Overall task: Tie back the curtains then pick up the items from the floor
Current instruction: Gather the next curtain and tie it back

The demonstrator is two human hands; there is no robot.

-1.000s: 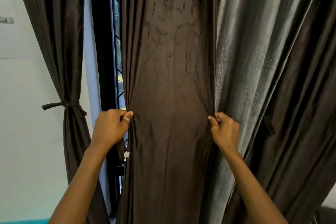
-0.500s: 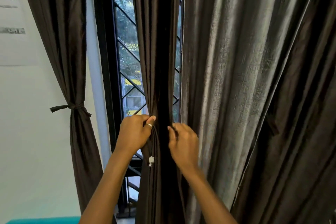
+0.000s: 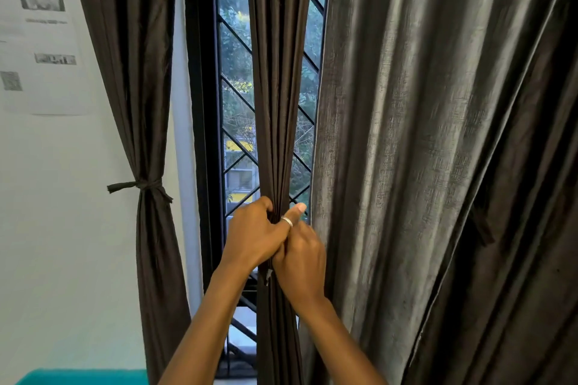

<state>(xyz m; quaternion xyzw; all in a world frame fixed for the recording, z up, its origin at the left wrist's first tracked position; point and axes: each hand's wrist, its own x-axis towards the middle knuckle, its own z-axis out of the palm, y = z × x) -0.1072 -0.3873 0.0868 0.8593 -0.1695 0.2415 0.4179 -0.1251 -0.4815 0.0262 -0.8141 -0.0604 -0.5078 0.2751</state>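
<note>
Dark brown cloth, the middle curtain [image 3: 278, 103], is bunched into one narrow rope & runs straight up-down thru both my fists. L hand [image 3: 253, 237] wraps it from the left, thumb w/ ring [image 3: 287, 221] crossing over the front. R hand [image 3: 301, 262] clamps it from the right, just below, touching the L. So both hands are clenched on the same bunch, neither one nearer.

Long axis is vertical, so any tie must go round it sideways, at or just under my grip. The far-left curtain [image 3: 150, 244] is knotted w/ its own strip [image 3: 137, 186] at abt that level, prob the pattern to copy.

Trouble: I can't see a strip for this one. A pale tag [image 3: 268, 275] peeks out under my L hand, too small to tell what it is. My fingertips are buried behind the folds. Grey curtain [image 3: 406, 166] hangs loose just to the right, lower part cut off. Floor & items on it: not in view.
</note>
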